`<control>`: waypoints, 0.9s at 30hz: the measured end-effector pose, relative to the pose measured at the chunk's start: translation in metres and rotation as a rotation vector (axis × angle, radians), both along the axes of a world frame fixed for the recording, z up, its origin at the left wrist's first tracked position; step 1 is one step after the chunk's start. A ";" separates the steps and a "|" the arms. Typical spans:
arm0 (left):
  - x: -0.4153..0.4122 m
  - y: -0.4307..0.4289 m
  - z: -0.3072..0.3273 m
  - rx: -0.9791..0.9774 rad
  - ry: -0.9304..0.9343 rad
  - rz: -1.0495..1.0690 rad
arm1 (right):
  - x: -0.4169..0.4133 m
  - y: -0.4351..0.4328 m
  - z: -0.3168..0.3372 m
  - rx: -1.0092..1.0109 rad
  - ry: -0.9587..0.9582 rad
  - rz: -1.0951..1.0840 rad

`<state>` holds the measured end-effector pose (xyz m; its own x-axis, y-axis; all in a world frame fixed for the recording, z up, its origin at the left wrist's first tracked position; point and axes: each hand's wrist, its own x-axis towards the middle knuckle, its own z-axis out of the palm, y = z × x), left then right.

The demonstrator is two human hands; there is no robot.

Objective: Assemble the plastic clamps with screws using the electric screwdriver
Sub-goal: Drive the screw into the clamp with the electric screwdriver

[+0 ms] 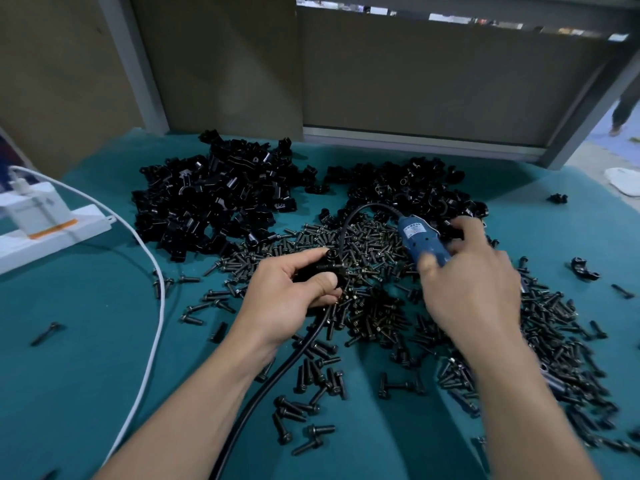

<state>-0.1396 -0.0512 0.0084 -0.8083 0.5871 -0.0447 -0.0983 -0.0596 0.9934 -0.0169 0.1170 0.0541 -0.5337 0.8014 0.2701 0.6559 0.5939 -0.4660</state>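
Left hand over left edge of screw pile, clenched round black clamp. Right hand over pile's right side, grasping blue electric screwdriver. Screwdriver body slants far-left to near-right, bit hidden. Clamp sits near, left of screwdriver.

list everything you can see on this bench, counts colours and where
clamps: two heaps, black, far side of the teal cloth
screws: too many to count, black, centre and right
electric screwdriver: one, blue, in the right hand
cord: one, black, screwdriver to near edge
cable: one, white, left side
power strip: one, white, far left
left hand: one, grips a black clamp
right hand: one, grips the screwdriver
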 end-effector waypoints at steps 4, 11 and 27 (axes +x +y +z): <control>0.000 0.001 0.000 0.027 -0.048 0.002 | -0.004 0.009 -0.003 -0.125 -0.511 -0.012; 0.000 -0.001 0.003 0.060 -0.101 0.017 | -0.002 0.034 0.008 -0.278 -0.267 -0.033; 0.000 -0.001 0.001 -0.073 -0.013 0.067 | -0.049 0.009 0.014 -1.385 1.502 -0.053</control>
